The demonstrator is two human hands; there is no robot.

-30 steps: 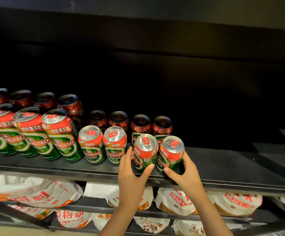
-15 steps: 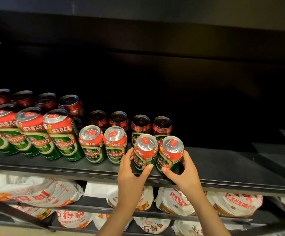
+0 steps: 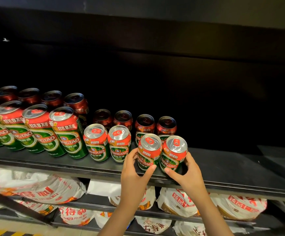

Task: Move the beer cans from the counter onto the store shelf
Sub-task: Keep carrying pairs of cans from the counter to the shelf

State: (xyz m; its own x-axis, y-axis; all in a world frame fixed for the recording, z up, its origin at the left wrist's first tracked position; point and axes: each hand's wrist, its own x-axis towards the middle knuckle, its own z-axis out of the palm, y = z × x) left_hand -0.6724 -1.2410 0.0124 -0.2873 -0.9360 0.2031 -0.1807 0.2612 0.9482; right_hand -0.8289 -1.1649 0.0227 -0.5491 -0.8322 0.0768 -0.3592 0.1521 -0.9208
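My left hand (image 3: 132, 174) wraps one short can (image 3: 148, 151), thumb across its lower front and fingers curled round its left side; my right hand (image 3: 188, 175) grips the second can (image 3: 173, 154) the same way from the right, thumb low on the label. Both cans are red on top and green below with silver lids, standing upright and touching each other at the front edge of the black shelf (image 3: 232, 169), each sitting just above and between my thumbs. To their left stand two more short cans (image 3: 107, 143), then a row of tall cans (image 3: 53, 132) running off left, with darker cans behind. White printed bags (image 3: 232, 205) fill the shelf below. Compared with half a second ago, my hands and both cans sit where they were; the grip has not loosened.
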